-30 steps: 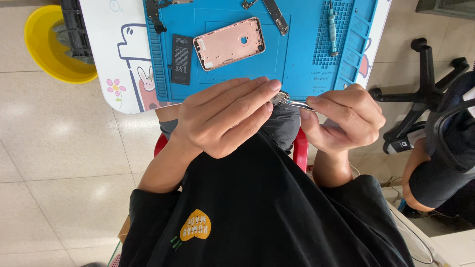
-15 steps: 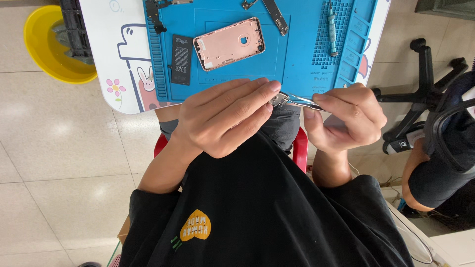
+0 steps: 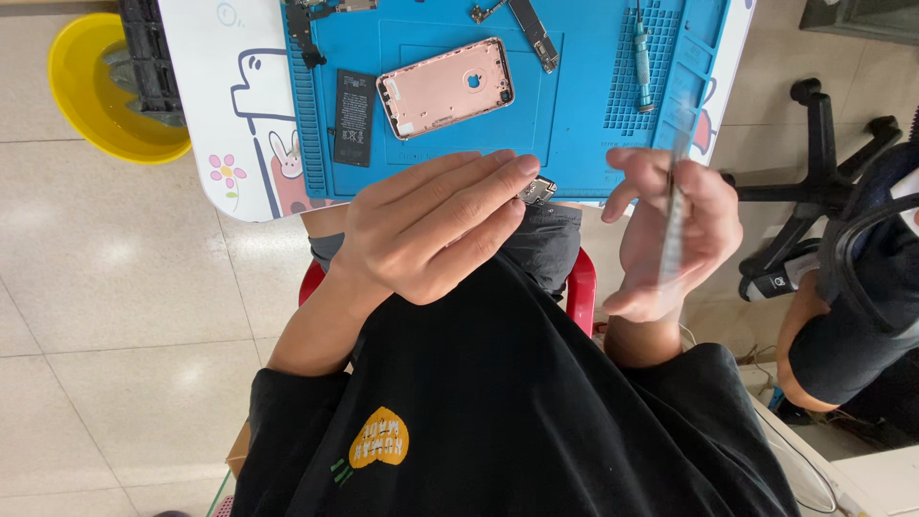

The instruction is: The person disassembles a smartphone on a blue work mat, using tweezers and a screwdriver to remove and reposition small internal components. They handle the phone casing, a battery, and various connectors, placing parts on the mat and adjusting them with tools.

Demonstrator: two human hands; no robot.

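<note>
My left hand [image 3: 431,225] hovers over my lap with its fingers together, pinching a small dark metal phone part [image 3: 538,191] at the fingertips. My right hand [image 3: 675,230] is to the right of it, holding thin metal tweezers [image 3: 677,206] that look blurred and point up and away from the part. On the blue repair mat [image 3: 593,57] above lie a rose-gold phone back housing [image 3: 445,87], a black battery [image 3: 353,117], a circuit board [image 3: 532,32] and a blue-handled screwdriver [image 3: 643,57].
The mat rests on a small white table with cartoon drawings [image 3: 235,115]. A yellow bowl [image 3: 96,105] with a black object stands on the tiled floor at the left. An office chair base [image 3: 823,182] and another seated person [image 3: 852,316] are at the right.
My right hand has drawn the tweezers away from the part at my left fingertips, moving right and turning them upright. My left hand has stayed in place.
</note>
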